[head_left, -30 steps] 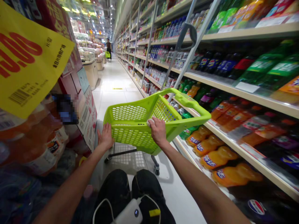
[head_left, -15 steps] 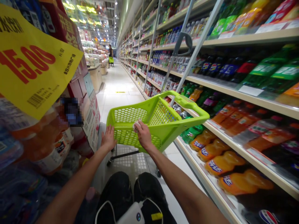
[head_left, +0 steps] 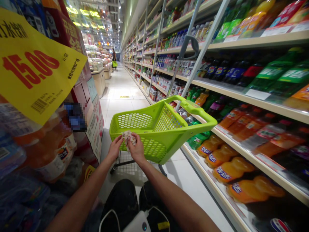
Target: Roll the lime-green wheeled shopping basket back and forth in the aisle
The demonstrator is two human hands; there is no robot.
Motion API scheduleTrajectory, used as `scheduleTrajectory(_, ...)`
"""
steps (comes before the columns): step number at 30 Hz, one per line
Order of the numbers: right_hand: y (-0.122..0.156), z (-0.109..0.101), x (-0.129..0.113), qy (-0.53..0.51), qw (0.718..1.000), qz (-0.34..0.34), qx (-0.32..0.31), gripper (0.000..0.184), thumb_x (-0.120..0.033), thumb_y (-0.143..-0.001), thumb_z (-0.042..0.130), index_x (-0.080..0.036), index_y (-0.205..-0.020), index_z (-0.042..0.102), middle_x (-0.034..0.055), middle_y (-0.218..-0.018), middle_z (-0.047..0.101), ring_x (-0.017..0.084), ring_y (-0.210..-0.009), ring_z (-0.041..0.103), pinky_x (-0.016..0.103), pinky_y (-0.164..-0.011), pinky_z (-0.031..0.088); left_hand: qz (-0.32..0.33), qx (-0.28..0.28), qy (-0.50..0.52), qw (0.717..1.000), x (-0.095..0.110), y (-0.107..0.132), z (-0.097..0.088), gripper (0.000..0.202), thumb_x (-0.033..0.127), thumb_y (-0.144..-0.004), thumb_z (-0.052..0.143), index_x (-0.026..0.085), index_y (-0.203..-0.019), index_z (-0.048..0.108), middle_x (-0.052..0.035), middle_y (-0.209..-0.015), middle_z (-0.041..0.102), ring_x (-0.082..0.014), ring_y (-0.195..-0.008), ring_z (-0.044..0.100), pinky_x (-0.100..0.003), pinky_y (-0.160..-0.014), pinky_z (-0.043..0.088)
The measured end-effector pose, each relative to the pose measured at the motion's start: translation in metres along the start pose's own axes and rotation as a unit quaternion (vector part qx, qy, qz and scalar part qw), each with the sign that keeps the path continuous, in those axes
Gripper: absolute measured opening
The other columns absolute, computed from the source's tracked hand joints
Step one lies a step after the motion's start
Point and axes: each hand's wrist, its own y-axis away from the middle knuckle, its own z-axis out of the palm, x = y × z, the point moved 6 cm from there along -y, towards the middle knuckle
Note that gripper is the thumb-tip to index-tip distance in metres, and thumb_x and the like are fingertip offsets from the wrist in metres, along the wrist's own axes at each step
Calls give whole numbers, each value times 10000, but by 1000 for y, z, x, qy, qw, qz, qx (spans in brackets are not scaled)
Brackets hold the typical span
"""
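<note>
- Overall, the shelf edge of the drinks aisle runs near your green shopping cart; a swerve right could knock the orange soda bottles.
- Neither hand grips the cart, so it could roll unchecked.
- Your left hand and right hand hold a narrow pinch on a crumpled white tissue, over the cart's near side; slackened fingers would drop it inside.

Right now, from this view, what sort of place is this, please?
It looks like a supermarket drinks aisle: long shelves of bottled soft drinks, a green wheeled shopping basket, and a yellow price sign showing 15.00.
</note>
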Motion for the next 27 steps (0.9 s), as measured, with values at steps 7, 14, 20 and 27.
scheduleTrajectory(7,29,15,-13,205,959,-127,-152,421,-199,-724,565,-138,-1140,541,161,-1364,361,260,-1272,314,460,-1034,268,-146,-11,202,968,-11,23,14,355,194,-514,711,140,-849,608,-11,-742,666,-107,-620,591,-207,-586,449)
scheduleTrajectory(14,69,34,-12,257,890,-186,-327,746,-209,-708,593,-119,-1375,271,151,-1430,265,262,-1325,214,471,-1039,258,-173,7,137,975,-39,37,-12,277,203,-537,651,142,-802,601,26,-593,607,-81,-484,510,-188,-457,360)
scheduleTrajectory(20,86,42,17,282,881,-195,-326,579,-114,-775,516,-134,-1335,367,147,-1385,358,250,-1291,308,448,-1005,345,-240,-104,112,959,-47,69,-12,323,116,-500,571,165,-817,605,-4,-772,660,-143,-721,606,-246,-634,457)
scheduleTrajectory(27,66,29,15,219,906,-274,-235,437,-94,-838,409,-161,-1264,477,108,-1323,455,171,-1290,321,367,-1039,348,-180,-117,82,973,-58,67,-27,466,139,-526,570,192,-989,578,-51,-1009,654,-188,-922,602,-304,-773,464)
